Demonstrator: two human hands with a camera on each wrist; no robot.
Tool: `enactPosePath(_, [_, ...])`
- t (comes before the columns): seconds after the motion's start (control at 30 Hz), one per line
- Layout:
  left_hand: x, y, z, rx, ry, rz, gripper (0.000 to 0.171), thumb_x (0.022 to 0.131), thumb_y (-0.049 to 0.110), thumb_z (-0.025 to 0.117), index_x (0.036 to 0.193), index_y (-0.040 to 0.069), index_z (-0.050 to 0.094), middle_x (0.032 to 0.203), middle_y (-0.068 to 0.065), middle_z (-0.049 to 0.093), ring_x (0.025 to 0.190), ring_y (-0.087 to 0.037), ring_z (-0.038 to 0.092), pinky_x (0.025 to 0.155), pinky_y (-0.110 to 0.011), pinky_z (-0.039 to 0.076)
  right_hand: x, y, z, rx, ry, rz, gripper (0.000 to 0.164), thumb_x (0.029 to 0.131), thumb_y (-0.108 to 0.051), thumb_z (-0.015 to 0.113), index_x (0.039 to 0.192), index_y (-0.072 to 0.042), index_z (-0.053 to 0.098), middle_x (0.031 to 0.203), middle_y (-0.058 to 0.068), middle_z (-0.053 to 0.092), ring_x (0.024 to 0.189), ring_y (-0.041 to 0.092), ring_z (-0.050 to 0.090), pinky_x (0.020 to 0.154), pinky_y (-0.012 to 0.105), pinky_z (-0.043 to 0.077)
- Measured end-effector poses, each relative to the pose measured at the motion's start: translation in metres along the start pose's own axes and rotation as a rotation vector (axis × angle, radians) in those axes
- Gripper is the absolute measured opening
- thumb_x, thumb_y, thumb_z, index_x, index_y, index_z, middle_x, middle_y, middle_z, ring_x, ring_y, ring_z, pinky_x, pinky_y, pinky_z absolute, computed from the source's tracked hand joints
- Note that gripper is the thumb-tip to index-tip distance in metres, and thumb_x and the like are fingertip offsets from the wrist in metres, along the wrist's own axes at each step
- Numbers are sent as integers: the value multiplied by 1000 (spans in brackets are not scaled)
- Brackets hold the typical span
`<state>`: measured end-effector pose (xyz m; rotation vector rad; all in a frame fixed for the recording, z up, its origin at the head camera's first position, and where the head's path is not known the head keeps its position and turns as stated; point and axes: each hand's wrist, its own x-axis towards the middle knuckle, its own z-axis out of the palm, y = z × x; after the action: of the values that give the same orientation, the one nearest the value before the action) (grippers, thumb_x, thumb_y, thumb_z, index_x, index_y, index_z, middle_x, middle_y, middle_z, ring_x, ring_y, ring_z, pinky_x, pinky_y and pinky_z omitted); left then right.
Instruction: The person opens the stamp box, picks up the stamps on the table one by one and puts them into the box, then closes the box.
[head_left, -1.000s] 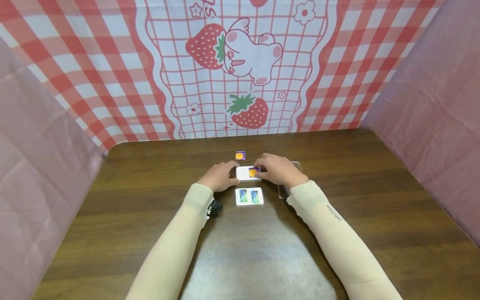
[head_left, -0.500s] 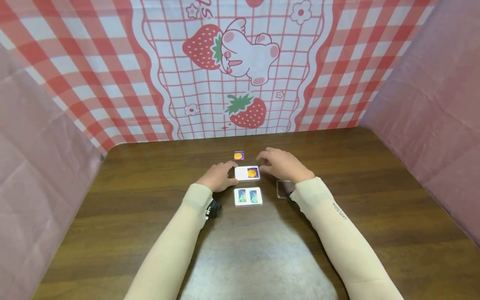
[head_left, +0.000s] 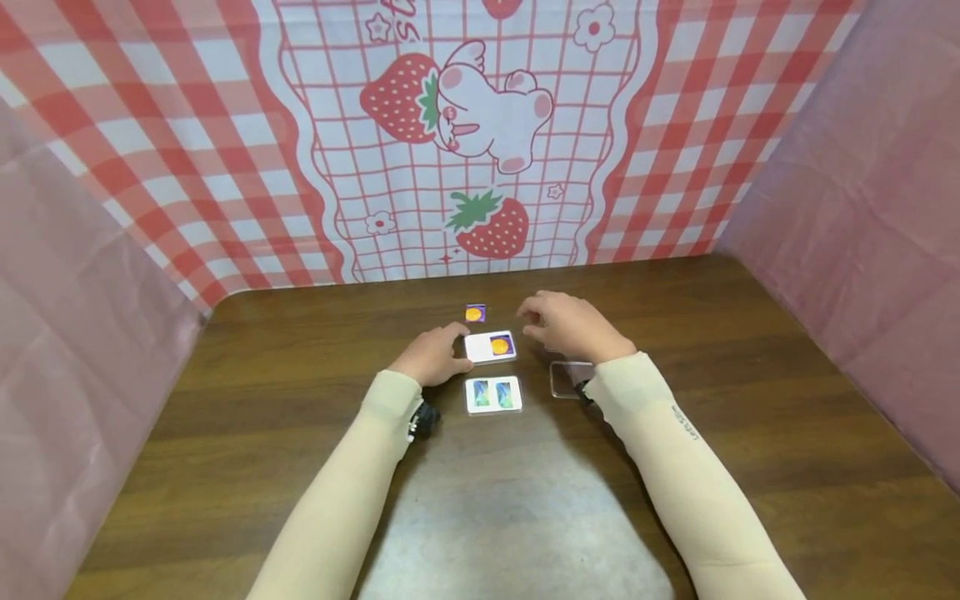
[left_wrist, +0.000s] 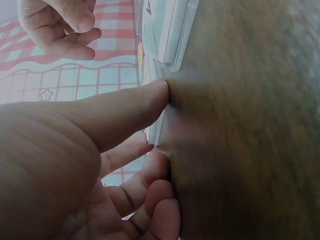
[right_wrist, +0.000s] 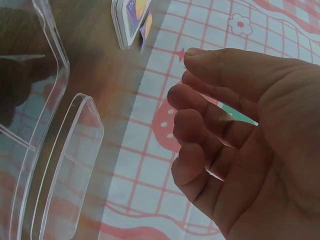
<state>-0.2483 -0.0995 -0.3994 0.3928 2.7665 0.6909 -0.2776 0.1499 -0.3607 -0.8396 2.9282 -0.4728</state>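
Note:
My left hand holds the left end of a white rectangular board, thumb at its near corner and index finger at its far one. In the left wrist view, the thumb and curled fingers come down to the tabletop around that end. An orange-and-purple picture square lies on the board's right half; its left half is plain white. A matching small square lies behind the board. My right hand hovers to the right, fingers loosely curled with nothing between them, as the right wrist view shows.
In front of the held board lies another white board bearing two blue-green pictures. Clear plastic cases sit under and beside my right wrist, their raised walls near the hand. A checkered strawberry cloth hangs behind the brown table.
My right hand has let go of the orange-and-purple square on the board and drawn away to the right and slightly back. My left hand keeps its hold.

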Motion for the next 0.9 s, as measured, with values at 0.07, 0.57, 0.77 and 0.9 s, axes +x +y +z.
enactPosePath(0.07, [1,0,0,-6,-5,-5,63,99,34,71,153,11,46,132,-19,65,121,-33,62,108,-49,46,0,1,0,1,3,3,31,98,-22,72,126,-8,71,113,6,68,101,23,65,89,46,55])
enactPosePath(0.57, [2,1,-3,-11,-19,5,60,100,35,69,151,12,46,131,-17,66,123,-33,61,109,-49,45,-2,4,-5,3,7,5,30,97,-23,73,124,-8,72,110,5,69,99,22,64,88,45,54])
enactPosePath(0.77, [-2,0,-4,-7,-24,-2,60,100,34,69,151,12,46,130,-17,65,123,-33,61,108,-50,45,-2,2,-4,22,11,10,32,97,-25,74,124,-8,72,109,4,69,96,21,64,87,44,54])
enactPosePath(0.9, [-2,1,-2,-4,-28,-5,60,100,35,69,151,12,46,130,-17,65,123,-33,61,108,-50,45,-3,3,-1,20,15,0,31,97,-26,74,122,-8,73,107,4,68,96,21,64,87,45,54])
